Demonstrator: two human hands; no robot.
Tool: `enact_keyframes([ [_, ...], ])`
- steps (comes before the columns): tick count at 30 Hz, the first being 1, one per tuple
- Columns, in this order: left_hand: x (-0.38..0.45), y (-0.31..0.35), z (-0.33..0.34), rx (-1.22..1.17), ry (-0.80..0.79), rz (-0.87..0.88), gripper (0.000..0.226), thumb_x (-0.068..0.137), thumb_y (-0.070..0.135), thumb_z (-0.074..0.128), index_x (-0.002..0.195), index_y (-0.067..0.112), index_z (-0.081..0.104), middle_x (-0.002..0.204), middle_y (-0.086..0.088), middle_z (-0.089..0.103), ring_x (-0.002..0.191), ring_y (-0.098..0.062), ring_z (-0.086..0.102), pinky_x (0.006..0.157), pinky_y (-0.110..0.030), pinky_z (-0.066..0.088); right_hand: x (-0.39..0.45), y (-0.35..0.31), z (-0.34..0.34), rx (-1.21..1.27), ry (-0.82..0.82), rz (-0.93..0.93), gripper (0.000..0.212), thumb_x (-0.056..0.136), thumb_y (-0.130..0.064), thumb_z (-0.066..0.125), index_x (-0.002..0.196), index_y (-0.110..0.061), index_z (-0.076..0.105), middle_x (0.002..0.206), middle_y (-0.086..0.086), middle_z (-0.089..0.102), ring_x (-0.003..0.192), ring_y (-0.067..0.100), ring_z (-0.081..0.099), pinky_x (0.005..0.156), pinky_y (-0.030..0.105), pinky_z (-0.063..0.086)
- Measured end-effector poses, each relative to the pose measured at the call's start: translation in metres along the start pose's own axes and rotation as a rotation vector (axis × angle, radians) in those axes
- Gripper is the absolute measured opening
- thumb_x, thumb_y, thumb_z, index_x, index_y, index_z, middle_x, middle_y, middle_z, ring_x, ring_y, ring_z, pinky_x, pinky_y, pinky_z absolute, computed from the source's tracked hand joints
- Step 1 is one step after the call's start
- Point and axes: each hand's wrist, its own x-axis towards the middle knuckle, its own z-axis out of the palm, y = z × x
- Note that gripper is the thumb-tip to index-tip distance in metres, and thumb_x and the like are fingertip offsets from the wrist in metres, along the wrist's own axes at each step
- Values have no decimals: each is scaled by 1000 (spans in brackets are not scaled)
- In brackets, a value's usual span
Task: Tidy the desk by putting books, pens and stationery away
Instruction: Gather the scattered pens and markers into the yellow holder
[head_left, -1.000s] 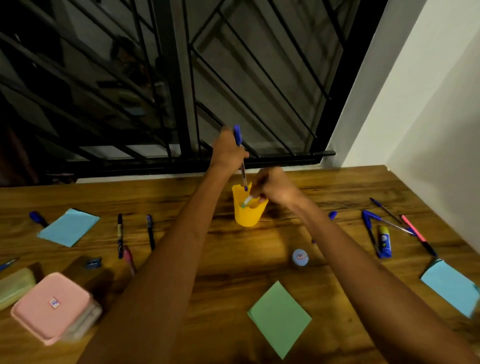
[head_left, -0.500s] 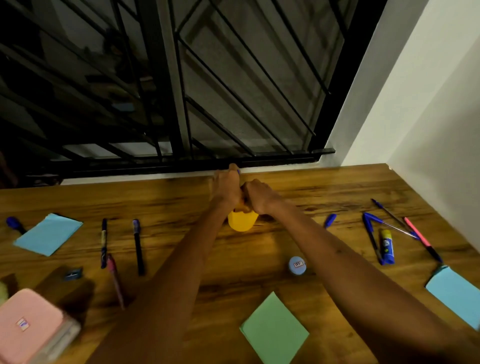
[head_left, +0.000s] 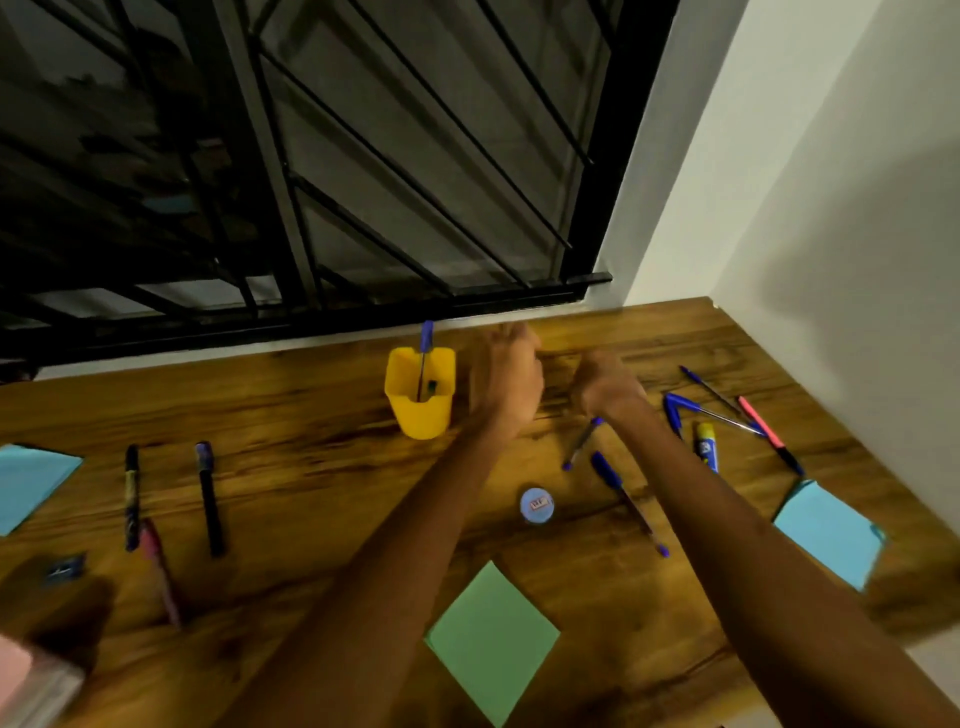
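Lying just near of the blurred right hand (head_left: 605, 384), whose grip cannot be told, a slim blue-capped pen (head_left: 582, 442) is pointed far-right to near-left on the wooden desk (head_left: 311, 467), right of the yellow plastic cup (head_left: 420, 395) and nearer that hand than the loosely curled left hand (head_left: 504, 371).

Both hands have left the yellow cup (head_left: 420, 396). The blue pen (head_left: 425, 358) now stands inside it, released. The left hand (head_left: 505, 382) and right hand (head_left: 605, 387) have moved right, above the bench.
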Motion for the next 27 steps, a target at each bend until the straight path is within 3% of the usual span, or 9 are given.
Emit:
enact_keyframes([
  [5,-26,27,65,-53,-420,-148,28,88,12,57,114,3,58,124,-17,55,116,-33,53,93,-40,46,-15,41,14,-196,-332,136,26,75,-20,77,94,-7,65,116,12,67,108,30,64,81,35,50],
  [7,-34,35,81,-33,-497,-190,27,88,16,57,111,0,59,122,-20,58,115,-36,55,90,-41,46,-15,49,21,-151,-355,159,42,70,-14,81,107,-5,62,113,13,68,105,31,65,87,41,53],
  [11,-40,40,88,-30,-554,-244,25,87,13,56,106,-2,63,117,-19,63,109,-33,60,89,-43,48,-16,59,33,-81,-287,144,11,83,-3,64,87,-11,57,76,2,66,71,21,66,82,34,54],
  [14,-39,39,87,-7,-521,-217,28,91,15,54,114,0,60,124,-20,59,115,-36,56,90,-40,46,-16,59,38,-45,-218,108,26,86,-2,58,112,-6,59,112,14,67,102,31,66,75,37,53],
  [17,-34,37,81,-174,-592,-322,28,95,9,47,120,0,55,135,-20,51,119,-36,52,85,-26,51,-14,58,37,76,-206,118,25,89,-6,53,113,-3,59,115,19,64,101,33,65,80,40,56],
  [20,-27,31,67,-316,-729,-421,12,88,5,61,88,3,50,93,-24,62,78,-35,64,75,-39,59,-12,52,35,232,-204,159,7,84,2,56,84,-6,57,80,17,62,59,23,61,58,36,57],
  [22,-22,27,53,-370,-801,-471,21,88,4,61,88,6,40,69,-13,55,55,-21,56,59,-37,56,-10,43,29,307,-201,143,21,86,4,51,68,-6,53,63,11,57,49,19,56,47,30,53],
  [25,-12,22,21,-498,-749,-486,19,89,-5,57,98,4,43,52,-3,62,48,-13,64,49,-25,53,-5,22,14,383,-210,19,26,90,5,47,68,-3,58,55,8,57,45,15,55,48,26,51],
  [27,-2,14,-5,-541,-642,-449,16,86,-11,57,93,3,51,69,-12,68,73,-22,73,62,-29,58,-2,-1,0,538,-207,-39,25,93,4,46,73,-3,59,53,5,60,48,14,59,55,27,57],
])
